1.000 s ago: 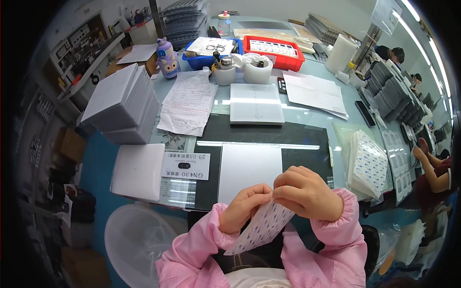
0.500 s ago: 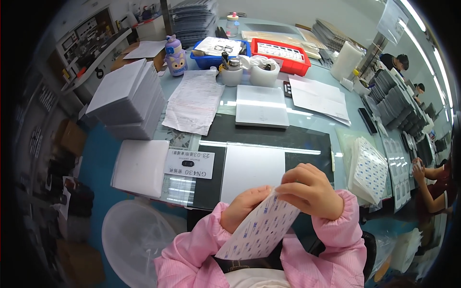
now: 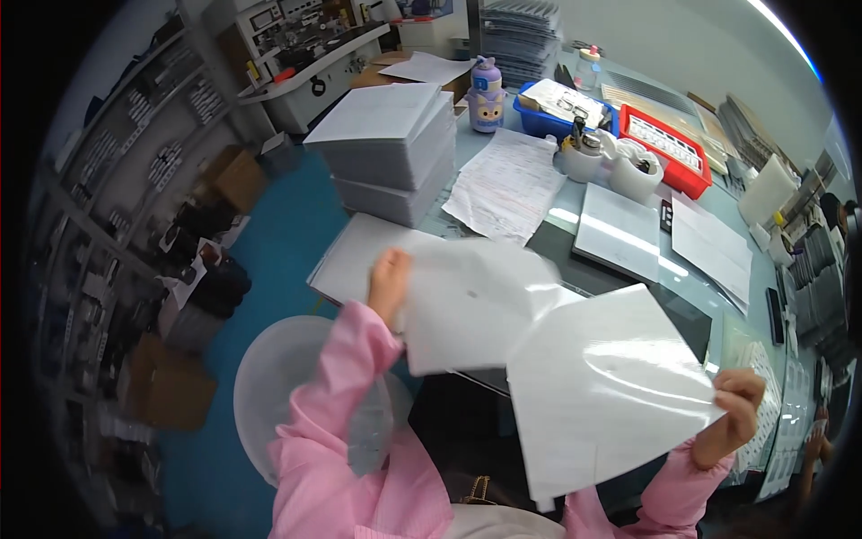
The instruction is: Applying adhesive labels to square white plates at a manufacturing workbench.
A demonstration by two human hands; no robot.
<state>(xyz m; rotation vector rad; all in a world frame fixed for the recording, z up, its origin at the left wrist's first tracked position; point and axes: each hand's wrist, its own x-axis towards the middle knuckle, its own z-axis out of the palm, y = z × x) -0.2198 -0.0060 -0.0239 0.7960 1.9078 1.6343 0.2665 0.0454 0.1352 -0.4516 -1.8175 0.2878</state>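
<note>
My left hand (image 3: 388, 283), smeared by motion, is closed on the left edge of a thin whitish sheet (image 3: 458, 310). My right hand (image 3: 736, 411) pinches the right corner of a glossy white sheet (image 3: 597, 395), which reflects the ceiling light. The two sheets meet or overlap along a line near the middle; whether they are still stuck together there I cannot tell. Behind the left sheet lies a low stack of white sheets (image 3: 346, 256) at the table's left edge. Most of the dark mat (image 3: 678, 310) is covered by the held sheets.
A translucent bin (image 3: 256, 395) stands on the floor at left. Tall stacks of white sheets (image 3: 386, 153), a purple bottle (image 3: 486, 99), a handwritten paper (image 3: 507, 184), blue (image 3: 530, 115) and red trays (image 3: 696, 184) and a flat white stack (image 3: 620, 229) occupy the table. Patterned sheets (image 3: 761, 395) lie at right.
My hands have moved far apart, the left one leftward and the right one rightward. The single patterned sheet they held together now shows as two white sheets. The view has swung left.
</note>
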